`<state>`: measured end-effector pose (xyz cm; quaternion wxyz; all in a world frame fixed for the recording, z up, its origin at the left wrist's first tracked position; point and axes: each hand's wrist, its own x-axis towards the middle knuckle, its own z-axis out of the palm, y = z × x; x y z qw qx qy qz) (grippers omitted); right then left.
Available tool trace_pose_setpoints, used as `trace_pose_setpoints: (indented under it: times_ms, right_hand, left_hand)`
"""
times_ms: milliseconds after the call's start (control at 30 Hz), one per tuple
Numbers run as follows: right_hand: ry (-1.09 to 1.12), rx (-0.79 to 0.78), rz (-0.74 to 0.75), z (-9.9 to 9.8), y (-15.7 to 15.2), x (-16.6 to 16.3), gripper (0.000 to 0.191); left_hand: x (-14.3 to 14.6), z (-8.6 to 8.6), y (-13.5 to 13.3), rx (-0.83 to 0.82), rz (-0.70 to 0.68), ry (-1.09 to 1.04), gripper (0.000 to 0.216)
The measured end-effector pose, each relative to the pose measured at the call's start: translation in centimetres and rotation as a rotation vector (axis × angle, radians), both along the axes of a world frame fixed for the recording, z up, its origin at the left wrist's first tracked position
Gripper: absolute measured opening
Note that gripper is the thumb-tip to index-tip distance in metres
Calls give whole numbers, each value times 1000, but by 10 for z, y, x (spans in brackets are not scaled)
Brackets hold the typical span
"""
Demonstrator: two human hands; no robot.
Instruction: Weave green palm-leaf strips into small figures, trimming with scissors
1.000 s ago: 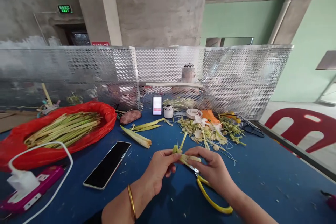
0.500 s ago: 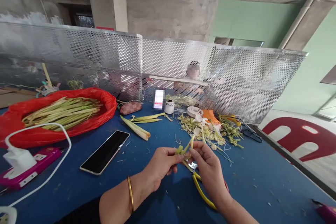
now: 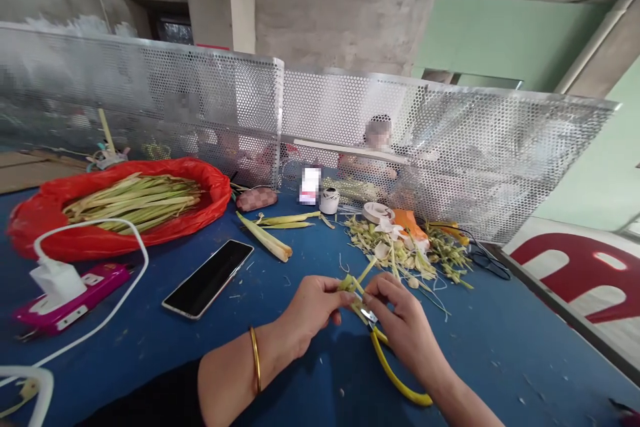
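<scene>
My left hand (image 3: 320,301) is closed, its thumb and fingers pinching a small folded piece of pale green leaf strip (image 3: 346,282). Right beside it, my right hand (image 3: 397,303) is closed in a pinch around the strip's other part, near the fold. A thin pale end slants up and right between the two hands; the fingers partly hide how it is folded. Just below the fingertips, a cutting tool with yellow handles (image 3: 389,368) lies on the blue table. Its short metal jaws show, but whether it is scissors or pliers I cannot tell.
Leaf scraps (image 3: 393,247) are heaped beyond my right hand, near a tape roll (image 3: 376,212). Longer leaf pieces (image 3: 265,235), a phone (image 3: 209,279), a red bag (image 3: 37,223) of strips and a magenta power strip (image 3: 93,290) lie leftward. A perforated metal screen (image 3: 330,100) stands behind.
The view has shifted, moving the scene slightly rightward. The strip's end, upright before, now slants to the upper right. My right hand is a little lower, and more of the tool's jaws show.
</scene>
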<state>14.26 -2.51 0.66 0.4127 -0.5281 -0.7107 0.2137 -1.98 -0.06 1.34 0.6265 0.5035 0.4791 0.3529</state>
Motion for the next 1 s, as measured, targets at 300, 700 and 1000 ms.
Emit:
trace_pose_setpoints:
  times_ms: [300, 700, 1000]
  right_hand:
    - [-13, -37, 26, 3, 2, 1, 21]
    - [44, -137, 41, -1, 6, 2, 18]
    - [111, -94, -50, -5, -4, -6, 13]
  left_hand:
    - [-1, -3, 0, 39, -16, 27, 29]
    - [1, -2, -1, 154, -75, 43, 21]
    - [0, -15, 0, 277, -135, 166, 22]
